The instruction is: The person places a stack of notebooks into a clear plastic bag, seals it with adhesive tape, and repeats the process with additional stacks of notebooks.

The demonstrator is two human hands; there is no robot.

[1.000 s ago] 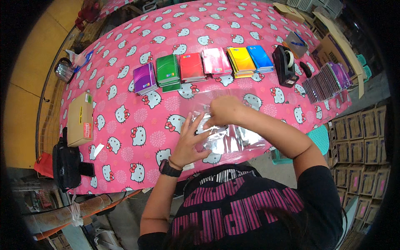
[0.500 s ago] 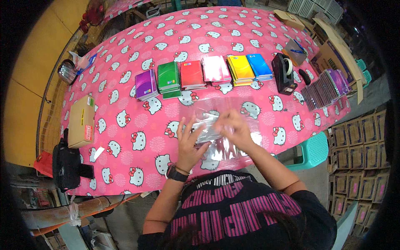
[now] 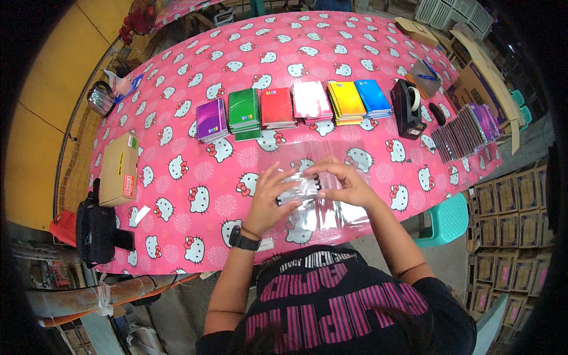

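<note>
Both hands are at a small, shiny, clear plastic-covered bundle (image 3: 300,190) with black bits along its left and right ends; glare hides what is inside. My left hand (image 3: 272,195) grips its left end between curved fingers and thumb. At the opposite end, my right hand (image 3: 346,186) has its fingers over the top corner and its thumb at the lower one. Beneath them lie flat clear plastic sheets or bags (image 3: 349,216), with the table pattern showing through.
Spiral notebooks stand in stacks beyond my hands: purple (image 3: 211,118), green (image 3: 244,109), red (image 3: 277,106), pink (image 3: 311,100), yellow (image 3: 346,100), blue (image 3: 373,96). Right of them are a tape dispenser (image 3: 407,112) and more notebooks (image 3: 458,139). A cardboard box (image 3: 118,168) and black bag (image 3: 96,228) sit left.
My right hand, blurred and raised over the bundle before, has come to rest at its right end. The bundle's black ends now show. The whole view has shifted slightly.
</note>
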